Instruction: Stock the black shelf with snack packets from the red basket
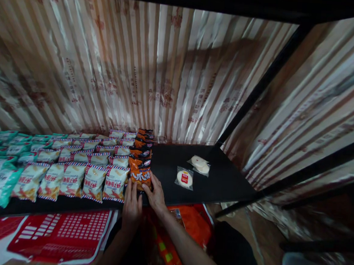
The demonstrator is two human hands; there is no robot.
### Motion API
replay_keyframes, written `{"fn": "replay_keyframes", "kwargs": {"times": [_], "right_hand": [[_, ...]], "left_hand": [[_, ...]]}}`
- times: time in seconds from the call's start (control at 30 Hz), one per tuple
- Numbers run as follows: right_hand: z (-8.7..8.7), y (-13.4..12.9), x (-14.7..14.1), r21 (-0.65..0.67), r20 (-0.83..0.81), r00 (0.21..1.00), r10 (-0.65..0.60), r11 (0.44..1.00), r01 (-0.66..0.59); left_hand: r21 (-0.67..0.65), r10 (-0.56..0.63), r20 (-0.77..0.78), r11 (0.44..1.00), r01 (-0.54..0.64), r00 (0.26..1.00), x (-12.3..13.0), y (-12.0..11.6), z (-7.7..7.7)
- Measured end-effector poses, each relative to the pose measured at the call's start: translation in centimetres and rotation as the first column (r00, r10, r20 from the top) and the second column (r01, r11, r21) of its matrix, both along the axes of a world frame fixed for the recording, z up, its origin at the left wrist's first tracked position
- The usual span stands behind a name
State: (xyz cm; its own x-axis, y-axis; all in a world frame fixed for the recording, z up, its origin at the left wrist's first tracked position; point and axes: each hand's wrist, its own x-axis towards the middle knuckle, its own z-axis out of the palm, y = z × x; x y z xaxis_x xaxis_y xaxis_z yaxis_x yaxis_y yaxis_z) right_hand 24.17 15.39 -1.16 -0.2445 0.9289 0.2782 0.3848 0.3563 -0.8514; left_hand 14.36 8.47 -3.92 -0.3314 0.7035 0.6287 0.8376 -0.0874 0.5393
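Two bare forearms reach up from below the orange packet (140, 172), nearest to me, with a dark-clothed knee (237, 253) bulging beside them. The orange packet, a crinkly, puffed pillow with pale lettering, sits upright at the front of a smooth black shelf (167, 154). The right hand (156, 193) is clamped on it, thumb over the lower front, fingers along its right side. The left hand (132, 206) lays straight fingers on its lower-left front; whether they pinch or only rest, I cannot tell.

Behind the orange packet runs a file of orange-and-black packets (145, 135), mostly hidden, crimped tops showing. Left of it stand rows of plump white packets (115, 183) with striped edges, then teal packets (4, 186), some cut off. To its right lie a flat, round white cracker in a clear wrapper (185, 178) and an overlapping clear-wrapped pile (199, 164), its count hard to make out.

Below and left of the orange packet is a red plastic basket (81, 228), pierced with slots. Below and right, glossy orange bags (193, 224) are partly covered by the right forearm. Pleated, shiny striped sheeting (175, 68) hangs behind everything, its print too blurred to read.
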Motion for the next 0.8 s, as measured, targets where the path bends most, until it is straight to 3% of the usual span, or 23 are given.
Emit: {"fn": "replay_keyframes", "kwargs": {"times": [0.57, 0.8], "right_hand": [[-0.63, -0.21, -0.6, 0.037, 0.078, 0.994, -0.081, 0.996, 0.079], [-0.43, -0.49, -0.85, 0.041, 0.082, 0.992, -0.091, 0.995, 0.088]], "left_hand": [[0.041, -0.023, -0.156, 0.999, 0.03, 0.987, -0.49, 0.5, -0.11], [0.093, 0.034, -0.204, 0.996, -0.015, 0.978, -0.17, 0.54, -0.5]]}}
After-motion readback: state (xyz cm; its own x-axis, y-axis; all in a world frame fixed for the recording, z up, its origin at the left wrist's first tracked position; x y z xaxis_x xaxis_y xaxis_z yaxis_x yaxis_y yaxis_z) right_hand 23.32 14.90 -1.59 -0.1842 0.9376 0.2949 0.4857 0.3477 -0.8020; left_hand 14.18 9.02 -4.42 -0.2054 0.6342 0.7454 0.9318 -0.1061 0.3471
